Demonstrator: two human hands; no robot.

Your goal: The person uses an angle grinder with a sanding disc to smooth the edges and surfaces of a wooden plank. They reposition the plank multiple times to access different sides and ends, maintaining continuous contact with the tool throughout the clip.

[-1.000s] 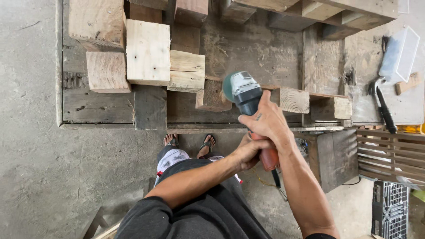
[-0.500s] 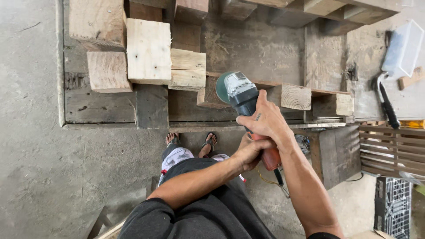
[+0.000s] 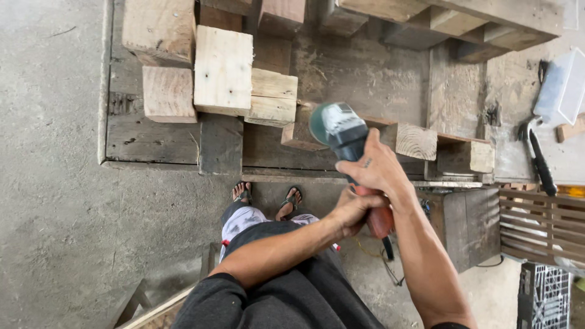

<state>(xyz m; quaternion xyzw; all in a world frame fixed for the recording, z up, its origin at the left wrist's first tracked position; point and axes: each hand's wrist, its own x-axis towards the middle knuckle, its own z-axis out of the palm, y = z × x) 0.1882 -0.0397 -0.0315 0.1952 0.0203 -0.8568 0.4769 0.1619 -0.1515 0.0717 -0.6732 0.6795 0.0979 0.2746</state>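
**Two hands gripping a grinder over a low wooden bench**

We are looking straight down at our own arms, both reaching forward from dark sleeves. Our right hand (image 3: 373,169) is wrapping around the body of the grinder (image 3: 342,135), fingers clenching over its top and knuckles facing up, with the forearm running back toward the lower right corner. Our left hand (image 3: 353,210) is coming in from the lower left, elbow bent, and is closing around the tool's red rear handle (image 3: 381,220) just behind the right hand, so the two hands are touching.

The grinder is hanging in the air in front of us, its teal head pointing away and blurring slightly, above the front edge of the bench (image 3: 158,141). A black cord (image 3: 388,250) is dangling from the handle.

Pale wood blocks (image 3: 222,70) are lying stacked on the bench to the upper left, well apart from the tool; another block (image 3: 415,141) is sitting just right of the grinder head. Below, our sandalled feet (image 3: 267,198) are standing on the concrete floor (image 3: 55,201). A hammer (image 3: 536,155) is lying far right.
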